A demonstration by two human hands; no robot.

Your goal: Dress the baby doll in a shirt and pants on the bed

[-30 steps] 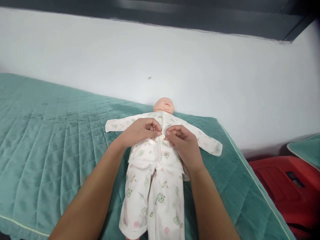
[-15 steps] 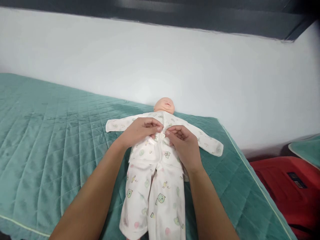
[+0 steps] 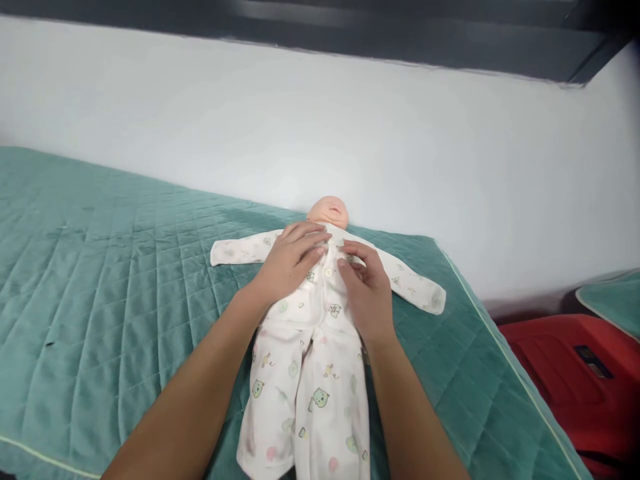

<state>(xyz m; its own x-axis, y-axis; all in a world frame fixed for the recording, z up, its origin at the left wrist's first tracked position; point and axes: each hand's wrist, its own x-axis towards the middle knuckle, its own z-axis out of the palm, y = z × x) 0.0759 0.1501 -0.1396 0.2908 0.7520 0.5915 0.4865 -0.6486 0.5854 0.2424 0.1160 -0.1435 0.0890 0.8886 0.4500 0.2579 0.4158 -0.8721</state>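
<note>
now that left hand, spread and released, and right hand, curled, hold unclear, have shifted farther up shirt, near button lies exposed, work apparently at far placket.

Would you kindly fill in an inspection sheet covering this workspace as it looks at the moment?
Surface: green quilted cover with a pale piped edge.
Job's things: doll lying face up, in a printed white shirt and matching trousers; a white button shows on the shirt front.
Clutter: small dark speck on the cover, far left of the picture; red object beyond the right edge.
Hands: left hand spread over the shirt's chest; right hand bent beside the button, grip on cloth unclear.
Cables: nothing seen.
Surroundings: white wall behind, dark beam above.
</note>
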